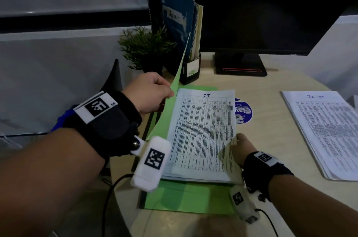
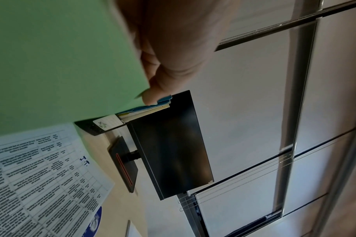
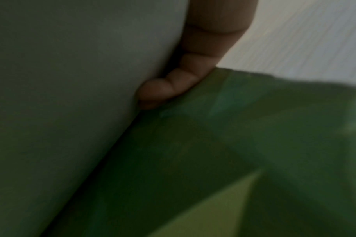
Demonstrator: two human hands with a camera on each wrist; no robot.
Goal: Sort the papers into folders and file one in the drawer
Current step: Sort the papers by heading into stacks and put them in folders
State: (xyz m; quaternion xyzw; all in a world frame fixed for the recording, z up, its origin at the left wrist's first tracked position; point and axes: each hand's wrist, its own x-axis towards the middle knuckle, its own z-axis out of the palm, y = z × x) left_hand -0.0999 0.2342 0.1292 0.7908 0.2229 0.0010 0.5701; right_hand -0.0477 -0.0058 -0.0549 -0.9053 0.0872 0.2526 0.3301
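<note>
A green folder lies open on the desk in front of me. My left hand grips its raised front cover, which stands nearly upright; the left wrist view shows the cover held against my fingers. A stack of printed sheets headed "I.T." rests inside the folder. My right hand holds the stack's lower right edge, with fingers under the lifted sheets and above the folder's green inside. A second stack of printed sheets lies at the right.
A black file holder with blue and cream folders stands behind the green folder, next to a small potted plant. A dark monitor on its stand fills the back. A blue round sticker is on the desk.
</note>
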